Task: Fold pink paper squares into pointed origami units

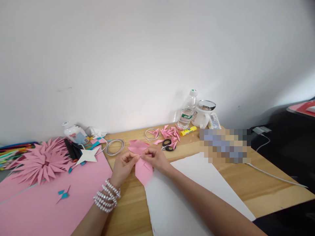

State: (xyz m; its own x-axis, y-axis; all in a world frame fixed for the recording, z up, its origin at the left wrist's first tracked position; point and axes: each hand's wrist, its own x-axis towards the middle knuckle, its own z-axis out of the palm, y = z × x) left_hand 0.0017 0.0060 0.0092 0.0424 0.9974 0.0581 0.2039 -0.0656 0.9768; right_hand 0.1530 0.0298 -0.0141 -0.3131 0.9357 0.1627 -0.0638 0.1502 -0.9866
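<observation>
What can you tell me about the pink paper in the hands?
The pink paper is a small folded sheet, thin and matte, with creases that meet at a downward point. It is held above the wooden table, over a white sheet. The left hand and right hand pinch its top edge.

I see a plain white wall [147, 59] filling the upper half of the view, unmarked except for a few faint scuffs at the left. Light falls evenly across it, brighter toward the right. Against the wall stands a light wooden desk [265, 183], its grain running left to right; its far edge meets the wall and its right corner points toward me. To the right of the desk the area is dark, and I cannot make out the floor there. At the far right a dark surface [290, 114] sits beside the wall.
</observation>
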